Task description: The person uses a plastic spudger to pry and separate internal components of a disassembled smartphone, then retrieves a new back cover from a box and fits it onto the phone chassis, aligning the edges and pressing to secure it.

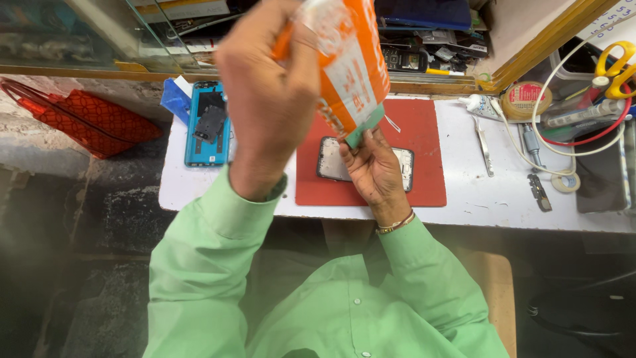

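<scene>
The left hand [268, 99] is clamped on the upper part of an orange-and-white packet [348, 66], held up close to the camera above the table [464, 199]. The right hand [374, 166] pinches the packet's lower corner, where a green-grey card edge shows. The packet is flat, glossy, orange with a white printed panel, and tilted. Below the hands a phone frame [328, 166] lies on a red mat [424, 152]. To the left lies a blue phone back [199, 139]. To the right lie tweezers [483, 146], a white cable [550, 113], and yellow scissors [616, 66].
</scene>
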{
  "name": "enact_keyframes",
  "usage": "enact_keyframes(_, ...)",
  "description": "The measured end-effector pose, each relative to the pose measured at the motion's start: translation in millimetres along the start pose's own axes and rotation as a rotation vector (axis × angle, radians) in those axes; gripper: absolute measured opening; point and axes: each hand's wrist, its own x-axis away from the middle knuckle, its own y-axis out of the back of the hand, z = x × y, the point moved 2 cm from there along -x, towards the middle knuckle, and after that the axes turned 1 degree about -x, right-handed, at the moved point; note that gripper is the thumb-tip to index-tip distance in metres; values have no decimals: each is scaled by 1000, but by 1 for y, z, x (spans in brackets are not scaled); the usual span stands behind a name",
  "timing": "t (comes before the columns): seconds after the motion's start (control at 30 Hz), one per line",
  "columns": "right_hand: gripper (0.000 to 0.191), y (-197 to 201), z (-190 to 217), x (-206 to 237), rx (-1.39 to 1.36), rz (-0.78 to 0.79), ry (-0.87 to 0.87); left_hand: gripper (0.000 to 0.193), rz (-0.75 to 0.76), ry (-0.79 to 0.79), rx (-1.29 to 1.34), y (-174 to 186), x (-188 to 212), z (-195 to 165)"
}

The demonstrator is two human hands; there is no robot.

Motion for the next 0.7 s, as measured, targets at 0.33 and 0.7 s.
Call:
enact_keyframes(0.33,20,9,63,34,309,-243,231,7,-467,697,278,135,66,122)
enact_keyframes(0.7,16,-1,88,56,365,-263,289,12,-324,469,-514,135,164,152)
